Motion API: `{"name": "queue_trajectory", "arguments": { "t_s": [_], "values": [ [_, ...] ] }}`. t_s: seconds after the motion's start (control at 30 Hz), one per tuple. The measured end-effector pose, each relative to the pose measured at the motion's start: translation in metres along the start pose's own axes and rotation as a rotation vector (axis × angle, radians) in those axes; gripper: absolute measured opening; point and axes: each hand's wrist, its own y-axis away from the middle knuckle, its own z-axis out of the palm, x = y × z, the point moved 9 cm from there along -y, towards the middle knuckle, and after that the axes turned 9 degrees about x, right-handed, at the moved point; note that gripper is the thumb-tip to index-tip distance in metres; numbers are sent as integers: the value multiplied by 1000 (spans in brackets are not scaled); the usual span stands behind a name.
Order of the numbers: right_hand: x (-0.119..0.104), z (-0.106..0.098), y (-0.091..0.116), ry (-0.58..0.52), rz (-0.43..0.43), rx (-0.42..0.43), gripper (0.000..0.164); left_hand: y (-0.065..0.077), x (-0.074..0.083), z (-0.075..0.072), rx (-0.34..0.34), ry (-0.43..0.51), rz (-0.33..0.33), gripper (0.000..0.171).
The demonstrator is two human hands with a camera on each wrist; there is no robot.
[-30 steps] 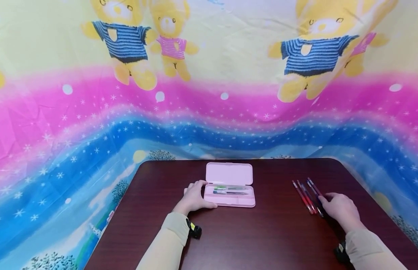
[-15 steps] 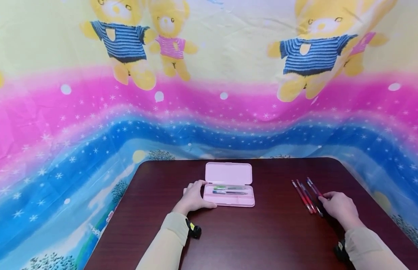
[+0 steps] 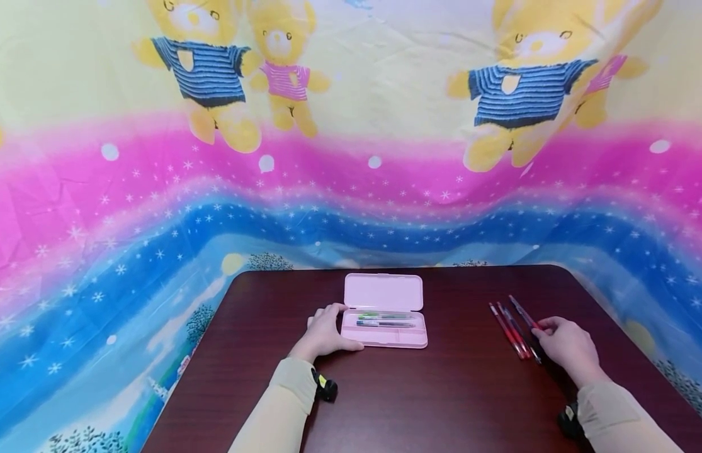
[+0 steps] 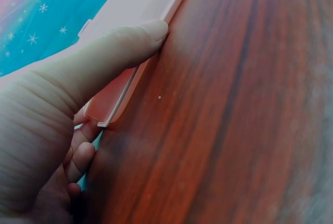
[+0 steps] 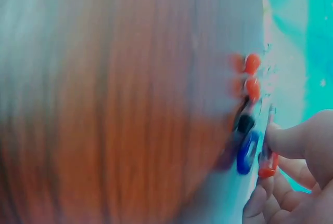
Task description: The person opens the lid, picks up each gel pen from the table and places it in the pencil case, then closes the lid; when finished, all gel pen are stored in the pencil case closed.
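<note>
Head view: slim pen in right grip, round-cornered pink case

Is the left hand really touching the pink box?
Touching: the left wrist view shows the left hand with its thumb against an edge of the pink box.

From here I have my left arm and right arm stretched forward; the left hand grips with thumb and index finger spread, the right hand pinches between thumb and fingers.
</note>
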Motion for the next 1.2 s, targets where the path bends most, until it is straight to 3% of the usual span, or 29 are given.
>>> {"name": "queue_trajectory", "arguments": {
  "t_s": [0.33, 0.6, 0.97, 1.2],
  "values": [
    [-64, 4, 9, -76, -107, 77, 43, 0, 0, 2, 6, -2, 7, 107],
    [-125, 13, 14, -85, -281, 160, 30, -1, 0, 0, 5, -4, -1, 106],
    [-197, 62, 18, -141, -424, 128, 22, 1, 2, -4, 3, 12, -8, 107],
    [-237, 93, 32, -169, -466, 34, 22, 2, 4, -4, -3, 8, -9, 106]
  ]
}}
